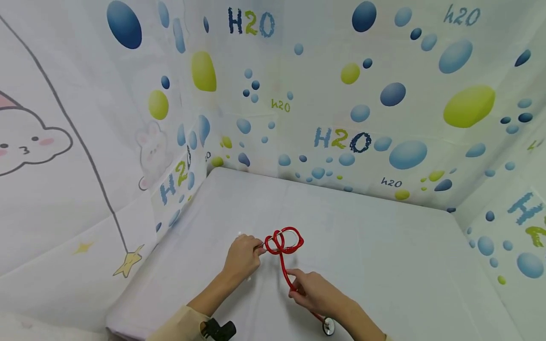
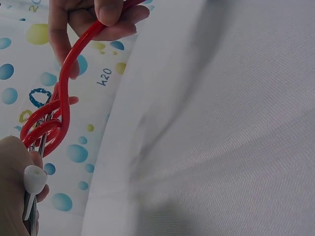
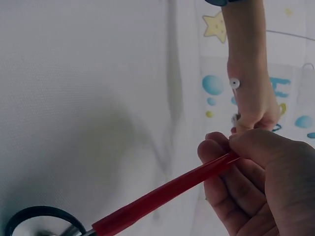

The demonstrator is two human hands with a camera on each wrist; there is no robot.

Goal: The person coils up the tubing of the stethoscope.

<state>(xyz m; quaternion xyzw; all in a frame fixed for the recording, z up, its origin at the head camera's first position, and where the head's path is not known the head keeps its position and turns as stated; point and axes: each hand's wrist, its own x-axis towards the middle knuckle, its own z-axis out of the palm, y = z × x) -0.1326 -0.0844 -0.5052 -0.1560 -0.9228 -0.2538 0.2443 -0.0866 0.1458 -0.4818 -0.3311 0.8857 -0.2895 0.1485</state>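
Observation:
A stethoscope with red tubing [image 1: 283,266] is held up above the white table. My left hand [image 1: 243,255] grips its metal ear tubes, and a white ear tip [image 2: 35,179] pokes out beside the fingers in the left wrist view. Just past that hand, the tubing winds in several red loops [image 1: 276,242] around the metal. My right hand [image 1: 317,291] pinches the tube lower down between thumb and fingers. Below it hangs the round chest piece [image 1: 328,327], whose dark rim [image 3: 29,211] shows at the bottom of the right wrist view.
A white-covered table [image 1: 384,265] spreads beneath both hands. Behind it and at the sides hang white curtains [image 1: 307,94] printed with blue and green drops. A black device [image 1: 219,329] is strapped at my left wrist.

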